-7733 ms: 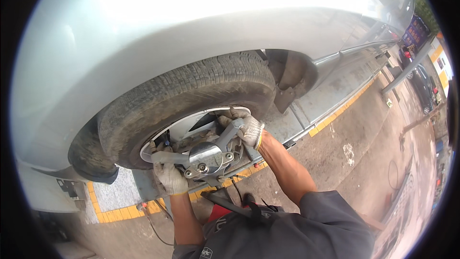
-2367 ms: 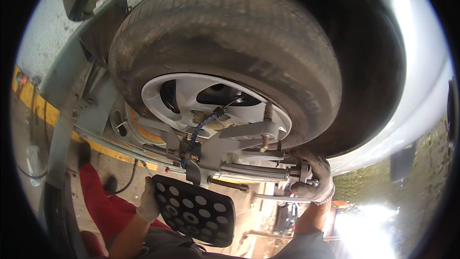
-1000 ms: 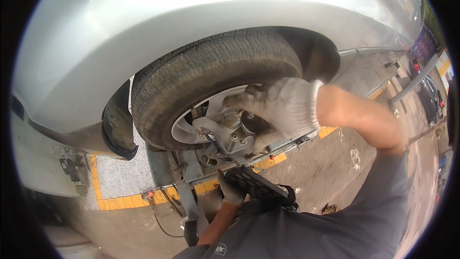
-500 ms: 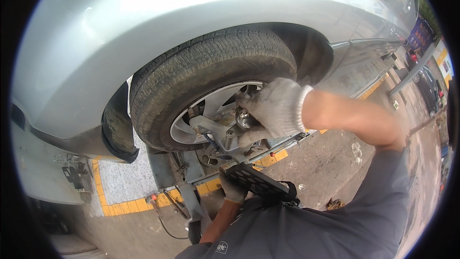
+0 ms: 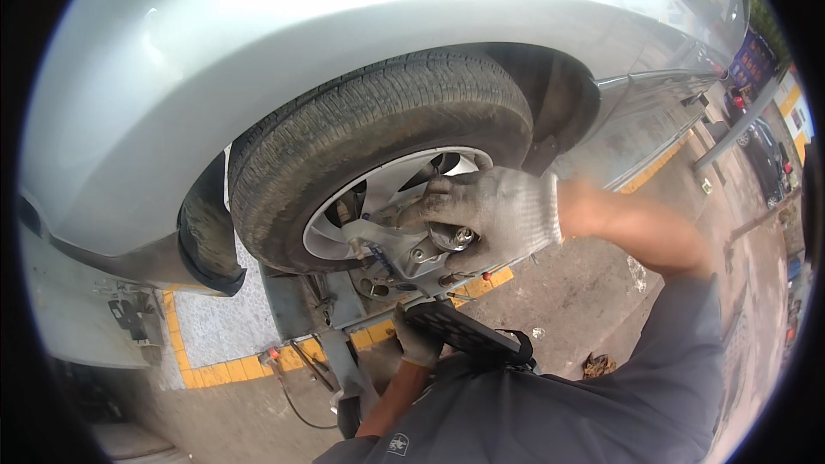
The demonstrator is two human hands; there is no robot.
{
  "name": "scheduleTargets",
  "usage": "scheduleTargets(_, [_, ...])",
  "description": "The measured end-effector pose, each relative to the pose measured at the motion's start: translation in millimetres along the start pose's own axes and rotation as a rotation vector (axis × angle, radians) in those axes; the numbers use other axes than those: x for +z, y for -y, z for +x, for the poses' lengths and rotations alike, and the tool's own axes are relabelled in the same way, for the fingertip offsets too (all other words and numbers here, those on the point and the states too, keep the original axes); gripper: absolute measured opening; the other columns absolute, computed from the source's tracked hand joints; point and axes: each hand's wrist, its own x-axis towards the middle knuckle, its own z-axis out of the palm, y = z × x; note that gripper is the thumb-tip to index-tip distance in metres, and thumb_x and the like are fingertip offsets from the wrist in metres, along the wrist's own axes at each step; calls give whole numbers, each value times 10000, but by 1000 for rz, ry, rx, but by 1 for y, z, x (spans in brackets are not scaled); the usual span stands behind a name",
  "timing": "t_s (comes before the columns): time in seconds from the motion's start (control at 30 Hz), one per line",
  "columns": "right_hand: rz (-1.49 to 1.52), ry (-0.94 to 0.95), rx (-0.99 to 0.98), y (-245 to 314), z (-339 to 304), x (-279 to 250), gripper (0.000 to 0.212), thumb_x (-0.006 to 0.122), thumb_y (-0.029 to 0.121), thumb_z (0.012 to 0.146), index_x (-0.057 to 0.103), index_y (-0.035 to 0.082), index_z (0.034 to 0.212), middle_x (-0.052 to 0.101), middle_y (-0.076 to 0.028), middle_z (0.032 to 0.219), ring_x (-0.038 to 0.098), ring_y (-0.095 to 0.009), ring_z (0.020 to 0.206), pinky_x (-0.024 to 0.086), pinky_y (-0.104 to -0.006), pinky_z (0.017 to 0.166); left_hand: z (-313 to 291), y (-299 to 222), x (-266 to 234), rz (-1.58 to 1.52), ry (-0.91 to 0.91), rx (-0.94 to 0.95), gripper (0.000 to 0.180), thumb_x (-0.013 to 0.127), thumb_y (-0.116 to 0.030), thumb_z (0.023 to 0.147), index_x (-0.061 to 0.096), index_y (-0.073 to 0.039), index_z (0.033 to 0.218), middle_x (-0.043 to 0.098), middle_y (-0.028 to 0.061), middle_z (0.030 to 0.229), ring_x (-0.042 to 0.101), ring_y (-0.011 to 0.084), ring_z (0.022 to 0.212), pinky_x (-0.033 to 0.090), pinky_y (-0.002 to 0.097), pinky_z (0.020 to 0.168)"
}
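My right hand (image 5: pixel 507 210), in a pale knitted glove, is closed around the round metal knob (image 5: pixel 449 237) of a silver wheel clamp (image 5: pixel 369 230). The clamp sits against the silver alloy rim (image 5: pixel 320 228) of the car wheel, and its arms are partly behind my fingers. The tyre (image 5: pixel 378 112) stands upright under the silver fender. Lower down, my gloved left hand (image 5: pixel 418 342) grips the left end of a black flat board with round marks (image 5: pixel 468 333), tilted close to my body. Most of the left fingers are hidden behind the board.
Beneath the wheel lies a grey metal lift platform (image 5: pixel 296 314) edged by yellow floor blocks (image 5: pixel 228 371). A thin hose (image 5: pixel 294 408) curls on the floor at lower left. A brown crumpled thing (image 5: pixel 599 366) lies at right. A pole (image 5: pixel 739 133) and a dark car (image 5: pixel 763 159) stand farther right.
My right hand has moved slightly right and turned, and the knob has shifted right with it. The board in my left hand is tilted a little more edge-on. The wheel stays in place.
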Motion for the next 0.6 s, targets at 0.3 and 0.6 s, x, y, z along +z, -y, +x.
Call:
scheduleTargets(0.3, [1, -487, -50, 4, -11, 55, 598, 896, 289, 852, 695, 161, 1400, 694, -107, 1197, 760, -350, 1000, 623, -482, 847, 7, -24, -64, 146, 28, 4, 523, 533, -499, 1135, 737, -32, 1256, 799, 149, 1224, 770, 324, 1120, 604, 458, 1050])
scheduleTargets(0.6, [92, -606, 11, 14, -15, 68, 587, 927, 230, 807, 735, 171, 1359, 714, -91, 1260, 766, -324, 1045, 628, -471, 884, -54, -89, 122, 1243, -149, 1022, 619, 595, -351, 1174, 472, 41, 1636, 545, 179, 1645, 607, 298, 1425, 499, 438, 1204])
